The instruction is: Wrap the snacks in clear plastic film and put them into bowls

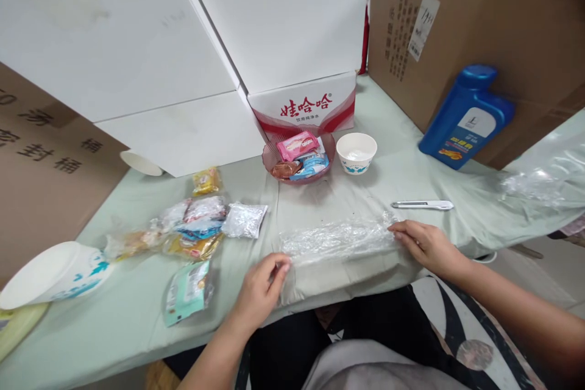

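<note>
A long strip of crumpled clear plastic wrap (338, 239) lies on the cloth-covered table in front of me. My left hand (265, 280) pinches its left end between thumb and fingers. At the opposite end, my right hand (423, 244) grips the other corner with its fingertips. Just beyond the right hand rests a white utility knife (423, 205). Farther back stand a pink glass bowl (269, 161) of wrapped snacks and a white paper bowl (357, 161) with a blue leaf pattern.
Left of the plastic lie several snack packets (201, 219) and a green pouch (187, 292). A large paper bowl (82, 274) tilts at the left edge. White boxes (301, 103) line the back; a blue bottle (470, 119) leans near a cardboard box (434, 73) at right.
</note>
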Motion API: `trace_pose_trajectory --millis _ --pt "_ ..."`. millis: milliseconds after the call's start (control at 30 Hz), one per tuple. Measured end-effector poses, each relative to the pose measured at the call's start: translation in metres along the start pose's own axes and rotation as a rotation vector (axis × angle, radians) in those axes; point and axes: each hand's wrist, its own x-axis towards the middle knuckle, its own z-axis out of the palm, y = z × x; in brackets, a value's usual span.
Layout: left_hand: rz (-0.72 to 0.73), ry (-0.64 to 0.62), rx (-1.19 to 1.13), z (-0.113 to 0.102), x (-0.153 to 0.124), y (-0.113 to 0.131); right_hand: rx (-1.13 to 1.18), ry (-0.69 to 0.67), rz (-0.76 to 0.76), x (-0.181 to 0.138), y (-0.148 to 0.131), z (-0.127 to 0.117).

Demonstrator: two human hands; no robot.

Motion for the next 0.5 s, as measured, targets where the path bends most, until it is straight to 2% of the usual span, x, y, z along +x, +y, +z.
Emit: trace_pose_trajectory --millis 67,167,333,433,500 --pt "-0.126 0.055 0.04 0.002 0.01 -0.001 -0.068 0.007 0.043 0.008 0.002 0.006" --pt "-0.199 0.088 0.157 0.008 0.025 -0.002 -0.224 -0.009 0.103 0.02 0.003 0.016" --pt "-0.199 0.112 0.481 0.017 0.036 -0.008 -0.471 -0.06 0.166 0.031 0.0 0.024" --pt "-0.178 0.205 0.641 0.017 0.035 -0.004 -0.494 0.016 0.086 0.032 0.0 0.021" --pt "-0.092 0.294 0.678 0.017 0.033 0.005 -0.46 0.055 0.013 0.032 0.002 0.019"
